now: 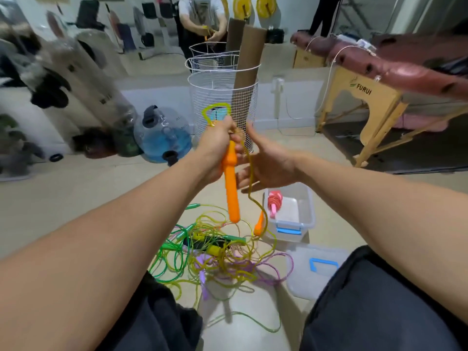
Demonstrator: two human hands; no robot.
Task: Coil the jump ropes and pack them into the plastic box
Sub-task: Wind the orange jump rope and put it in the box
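Far left, blurry clear bags [76, 79], then a blue jug [164, 134] on the floor. My left arm reaches forward and up; left hand [217, 141] is fisted around the top of an orange handle [231, 183], which hangs down from it. A yellow rope [215, 110] loops above my fist. Behind stands a wire basket [222, 102]. Below, a tangle of ropes [217, 252] in green, yellow and purple lies on the floor between my knees. My right hand [268, 163] is just beside the left, palm facing it, fingers spread and relaxed, the yellow rope running down across them to a second orange handle [259, 225] dangling near the box. The box [291, 211] sits on the floor right of the pile, a coiled pink rope [274, 202] inside. Its lid [316, 269] lies nearer me. Far right, a massage table [379, 97].
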